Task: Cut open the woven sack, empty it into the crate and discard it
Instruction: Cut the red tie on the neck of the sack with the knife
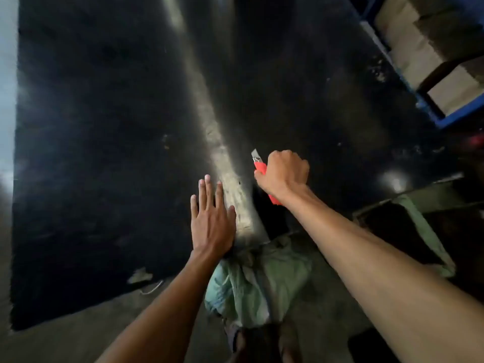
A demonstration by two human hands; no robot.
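**Bracing Before the Cut**

Holding a red knife in a closed fist, the right hand is raised over a dark floor mat, the short blade pushed out and pointing away from the body. The left hand is spread flat, fingers together, empty, beside a pale worn strip running down the mat; it seems placed for steadying. The green sack is bunched at the mat's near edge, just below both wrists and above the feet; the blade is well apart from it, so cutting is judged not yet begun. A blue crate is seen at the far right corner with pale blocks inside. Open mat is left on the far and left sides for swinging the sack.
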